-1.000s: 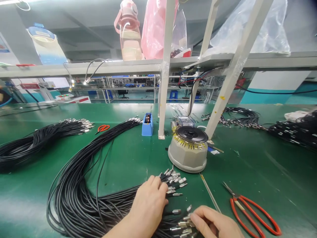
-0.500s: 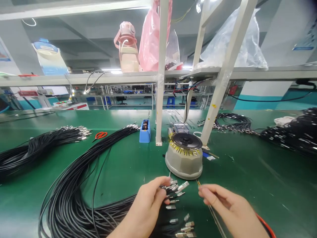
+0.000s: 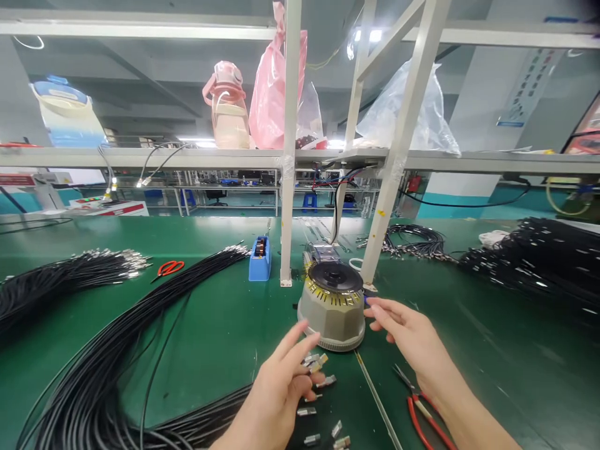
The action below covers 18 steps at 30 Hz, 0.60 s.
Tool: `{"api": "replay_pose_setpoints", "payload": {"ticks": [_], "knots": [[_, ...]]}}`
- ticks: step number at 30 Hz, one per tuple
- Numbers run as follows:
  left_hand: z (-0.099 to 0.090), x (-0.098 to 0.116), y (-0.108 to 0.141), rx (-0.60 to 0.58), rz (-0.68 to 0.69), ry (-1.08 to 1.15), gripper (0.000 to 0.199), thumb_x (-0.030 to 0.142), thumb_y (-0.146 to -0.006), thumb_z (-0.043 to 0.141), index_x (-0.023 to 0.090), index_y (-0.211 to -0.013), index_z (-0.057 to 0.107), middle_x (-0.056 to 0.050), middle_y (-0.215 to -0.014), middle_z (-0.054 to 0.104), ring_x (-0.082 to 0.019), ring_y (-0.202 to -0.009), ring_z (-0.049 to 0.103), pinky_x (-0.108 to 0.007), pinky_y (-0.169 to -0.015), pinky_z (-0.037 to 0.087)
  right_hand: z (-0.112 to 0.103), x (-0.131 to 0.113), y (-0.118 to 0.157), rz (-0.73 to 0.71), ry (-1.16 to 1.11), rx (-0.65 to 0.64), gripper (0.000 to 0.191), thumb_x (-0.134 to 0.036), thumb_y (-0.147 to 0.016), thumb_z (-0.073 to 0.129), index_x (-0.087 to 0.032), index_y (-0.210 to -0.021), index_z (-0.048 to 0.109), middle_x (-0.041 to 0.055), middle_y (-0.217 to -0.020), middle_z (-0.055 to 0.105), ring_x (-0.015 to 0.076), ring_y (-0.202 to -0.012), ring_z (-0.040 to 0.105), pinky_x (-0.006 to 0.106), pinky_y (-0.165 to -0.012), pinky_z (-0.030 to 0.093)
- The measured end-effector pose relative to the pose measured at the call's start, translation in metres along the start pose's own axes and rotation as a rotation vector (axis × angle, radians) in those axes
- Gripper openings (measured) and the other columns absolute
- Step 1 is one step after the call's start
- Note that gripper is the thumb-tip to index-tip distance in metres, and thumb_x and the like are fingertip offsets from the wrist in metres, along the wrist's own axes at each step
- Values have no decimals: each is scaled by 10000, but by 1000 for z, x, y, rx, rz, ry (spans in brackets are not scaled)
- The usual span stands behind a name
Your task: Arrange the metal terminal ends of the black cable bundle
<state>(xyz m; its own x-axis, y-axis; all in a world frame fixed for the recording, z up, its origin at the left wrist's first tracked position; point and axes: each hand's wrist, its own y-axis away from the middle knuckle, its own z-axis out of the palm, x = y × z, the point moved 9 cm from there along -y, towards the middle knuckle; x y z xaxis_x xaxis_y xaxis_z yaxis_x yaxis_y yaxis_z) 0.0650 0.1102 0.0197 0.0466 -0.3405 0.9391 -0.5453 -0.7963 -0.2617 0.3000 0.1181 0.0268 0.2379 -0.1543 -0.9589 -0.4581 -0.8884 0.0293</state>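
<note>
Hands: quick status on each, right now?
Left hand: closed on cable ends, pinched at the fingertips.
Right hand: open, holding nothing, fingertips by the tape dispenser.

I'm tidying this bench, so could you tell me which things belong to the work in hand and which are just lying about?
In hand: left hand, cable ends, right hand, grey dispenser.

Lying about: red scissors, small scissors, blue holder, pink bottle.
</note>
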Motion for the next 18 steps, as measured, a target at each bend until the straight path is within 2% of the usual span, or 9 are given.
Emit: {"api": "replay_pose_setpoints", "payload": {"ticks": [2, 3, 5, 7, 10, 13, 16, 17, 18], "knots": [[4, -2, 3, -17, -68, 72, 345, 311, -957, 487, 208, -1254, 629, -124, -1169, 650, -148, -722, 622, -240, -646, 513, 8, 0, -10, 31, -12, -48, 256, -388, -949, 565, -164, -1039, 652, 38, -986, 700, 176, -802, 669, 363, -721, 533], [5, -3, 4, -11, -109, 88, 336, 351, -948, 510, 181, -1189, 671, -98, -976, 697, -142, -677, 591, -227, -619, 486, 14, 0, -15, 46, -18, -77, 262, -403, -945, 572, -165, -1014, 655, 35, -979, 698, 173, -795, 673, 361, -708, 543], [4, -4, 6, 16, -197, 76, 346, 418, -914, 566, 148, -1041, 741, -46, -714, 668, -119, -587, 505, -206, -560, 418, 23, 0, -25, 63, -24, -128, 240, -386, -940, 590, -161, -997, 654, 31, -960, 696, 162, -765, 674, 342, -676, 555], [4, -6, 9, 28, -283, 64, 379, 469, -866, 618, 120, -865, 765, -15, -584, 602, -96, -510, 435, -194, -486, 339, 28, -5, -31, 46, -17, -154, 202, -351, -937, 605, -157, -974, 648, 14, -912, 688, 143, -706, 664, 318, -632, 551], [4, -9, 13, 27, -330, 116, 478, 559, -798, 659, 98, -693, 725, -1, -565, 554, -70, -437, 439, -192, -453, 309, 27, -19, -20, -51, -9, -156, 208, -315, -927, 609, -157, -798, 646, -26, -734, 650, 117, -607, 609, 276, -596, 510], [6, -13, 16, 25, -333, 232, 503, 606, -736, 695, 103, -730, 696, -8, -597, 579, -74, -428, 480, -186, -449, 332, 24, -27, 20, -170, -4, -160, 295, -395, -857, 642, -205, -632, 651, -21, -631, 639, 135, -641, 585, 224, -642, 478], [9, -19, 21, 44, -399, 297, 446, 555, -714, 726, 124, -789, 635, -10, -595, 604, -59, -388, 413, -175, -396, 286, 32, -17, 70, -209, 25, -192, 336, -537, -772, 660, -251, -595, 674, -11, -633, 672, 171, -648, 620, 200, -585, 480], [9, -18, 22, 53, -409, 290, 412, 524, -727, 719, 129, -787, 616, -6, -591, 597, -58, -392, 396, -174, -392, 273, 37, -13, 85, -233, 16, -212, 316, -554, -747, 674, -267, -622, 720, -1, -697, 722, 188, -685, 664, 196, -617, 500], [8, -16, 22, 64, -404, 269, 374, 490, -746, 703, 131, -773, 601, -1, -589, 583, -62, -413, 399, -175, -404, 280, 36, -9, 96, -249, -43, -150, 308, -567, -739, 672, -280, -657, 748, 8, -766, 749, 209, -724, 687, 212, -680, 518]]}}
